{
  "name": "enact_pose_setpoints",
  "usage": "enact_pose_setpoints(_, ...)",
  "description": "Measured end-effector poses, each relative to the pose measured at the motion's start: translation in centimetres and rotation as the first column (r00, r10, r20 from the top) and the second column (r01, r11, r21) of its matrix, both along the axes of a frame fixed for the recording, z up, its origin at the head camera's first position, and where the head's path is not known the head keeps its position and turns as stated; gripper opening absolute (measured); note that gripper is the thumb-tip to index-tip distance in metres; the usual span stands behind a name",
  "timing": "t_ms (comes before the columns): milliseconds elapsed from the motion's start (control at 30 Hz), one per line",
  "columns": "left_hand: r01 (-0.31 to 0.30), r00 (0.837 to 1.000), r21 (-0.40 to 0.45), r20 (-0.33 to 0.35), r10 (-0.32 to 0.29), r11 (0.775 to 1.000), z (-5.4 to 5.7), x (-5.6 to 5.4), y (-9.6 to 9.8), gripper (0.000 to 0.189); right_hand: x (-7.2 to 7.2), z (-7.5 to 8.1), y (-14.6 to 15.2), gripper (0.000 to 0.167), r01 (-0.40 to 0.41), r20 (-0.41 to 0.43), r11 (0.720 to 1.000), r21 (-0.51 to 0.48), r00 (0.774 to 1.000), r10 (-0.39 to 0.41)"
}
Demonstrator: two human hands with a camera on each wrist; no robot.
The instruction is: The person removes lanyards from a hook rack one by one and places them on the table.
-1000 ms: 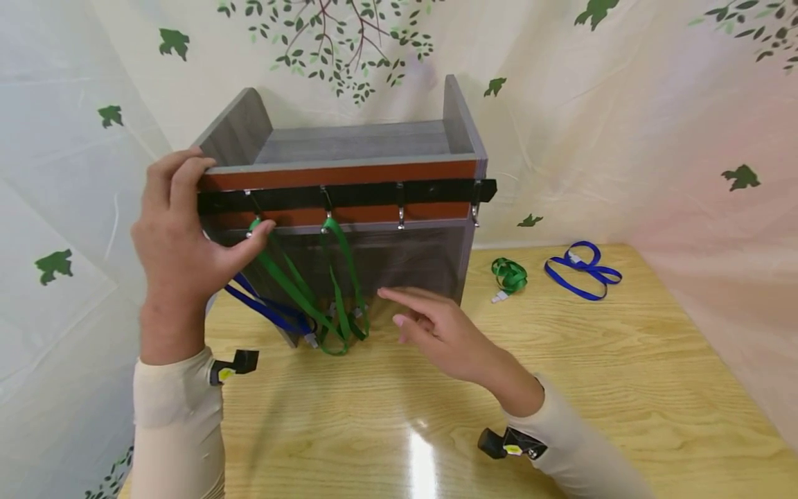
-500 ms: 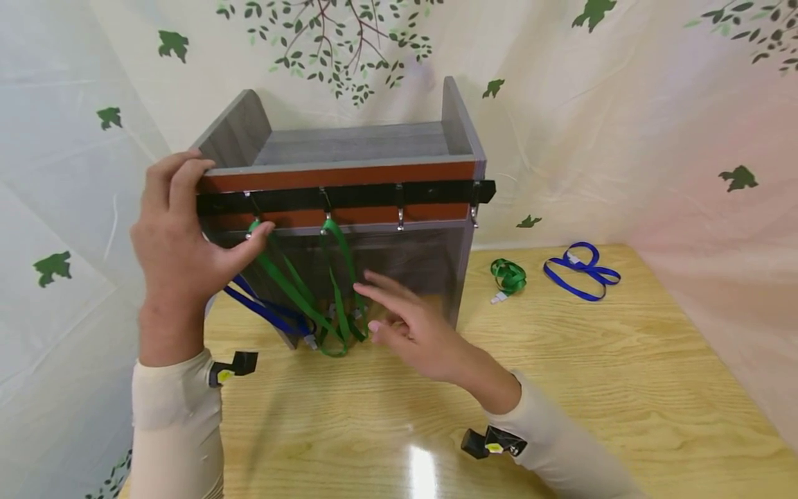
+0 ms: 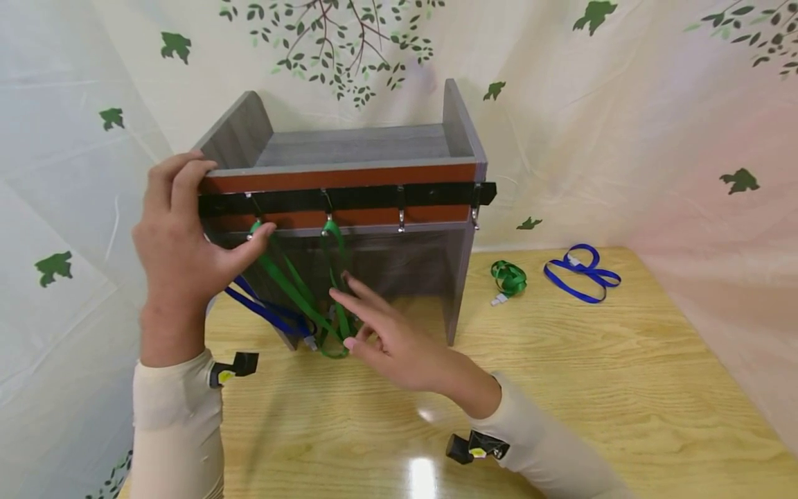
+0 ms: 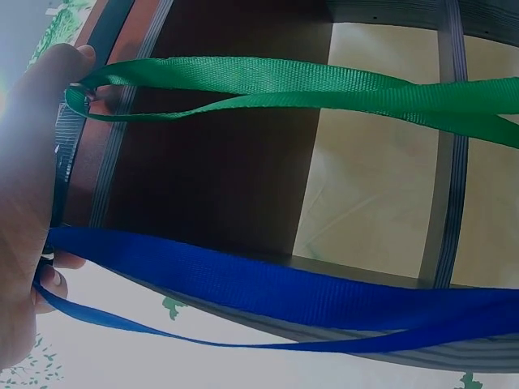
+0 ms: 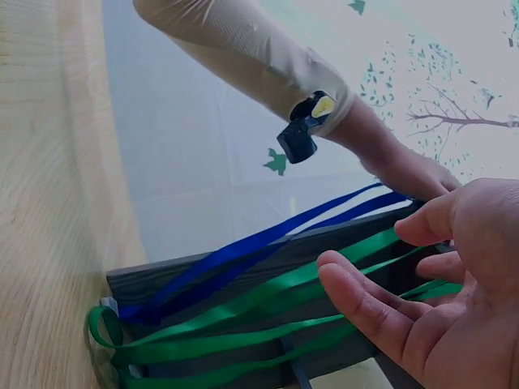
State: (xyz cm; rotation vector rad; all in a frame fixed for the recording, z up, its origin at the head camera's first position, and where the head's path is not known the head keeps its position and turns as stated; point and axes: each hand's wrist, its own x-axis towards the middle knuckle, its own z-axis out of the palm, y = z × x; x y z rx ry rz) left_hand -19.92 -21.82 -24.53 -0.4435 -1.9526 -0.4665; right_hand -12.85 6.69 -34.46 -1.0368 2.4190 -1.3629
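My left hand grips the left end of a grey wooden shelf unit, fingers over its top edge and thumb in front. Along the orange front board runs a black hook rail. A blue lanyard hangs from the rail's left end, its top hidden by the left hand. One green lanyard hangs near the left thumb; a second green lanyard hangs from the hook to its right. My right hand reaches in front of this second lanyard, fingers extended and slightly bent; contact is unclear.
Two hooks on the right of the rail carry nothing. On the wooden table, right of the shelf unit, lie a bundled green lanyard and a loosely looped blue lanyard. A leaf-patterned cloth hangs behind.
My right hand has moved left and slightly down, from beside the second green lanyard to in front of it. The left hand stays on the shelf unit.
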Motion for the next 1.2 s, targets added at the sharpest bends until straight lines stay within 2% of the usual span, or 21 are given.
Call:
enact_pose_setpoints(133, -0.002, 1.0, 0.0, -0.003, 0.002, 1.0, 0.0, 0.0, 0.0, 0.09, -0.4, -0.1, -0.4, 0.07, 0.03, 0.027, 0.998, 0.06, 0.999, -0.032)
enact_pose_setpoints(300, -0.004, 1.0, -0.002, -0.002, 0.004, 1.0, -0.1, 0.1, 0.1, 0.09, -1.0, -0.4, -0.5, 0.07, 0.07, 0.017, 0.996, 0.05, 0.997, -0.071)
enact_pose_setpoints(600, -0.001, 1.0, 0.001, -0.005, 0.001, 1.0, -0.1, 0.1, 0.3, 0.09, -0.7, -0.5, -0.2, 0.069, 0.087, 0.012, 0.996, -0.021, 0.996, -0.087)
enact_pose_setpoints(767, 0.0, 1.0, 0.014, -0.016, 0.0, 1.0, -0.1, 0.1, 0.3, 0.091, -0.6, -0.4, -0.2, 0.069, 0.071, 0.058, 0.996, -0.059, 0.996, -0.068)
enact_pose_setpoints(867, 0.001, 1.0, 0.019, -0.019, -0.001, 1.0, -0.2, 0.1, 0.3, 0.091, -0.8, -0.4, -0.3, 0.069, 0.034, 0.11, 0.99, -0.14, 0.994, -0.018)
enact_pose_setpoints(933, 0.001, 1.0, 0.019, -0.017, -0.001, 1.0, -0.2, 0.2, 0.3, 0.091, -1.0, -0.6, -0.4, 0.07, 0.003, 0.155, 0.976, -0.216, 0.987, 0.031)
enact_pose_setpoints(1000, 0.001, 1.0, 0.02, -0.015, -0.001, 1.0, -0.2, 0.2, 0.3, 0.091, -1.1, -0.7, -0.5, 0.071, -0.023, 0.203, 0.949, -0.315, 0.975, 0.091)
enact_pose_setpoints(1133, 0.002, 1.0, 0.02, -0.011, -0.001, 1.0, -0.2, 0.3, 0.3, 0.091, -1.5, -1.0, -0.6, 0.077, -0.045, 0.258, 0.86, -0.507, 0.945, 0.202)
enact_pose_setpoints(1200, 0.0, 1.0, 0.019, -0.011, 0.0, 1.0, -0.2, 0.3, 0.3, 0.091, -1.5, -1.2, -0.6, 0.078, -0.046, 0.26, 0.816, -0.576, 0.936, 0.236)
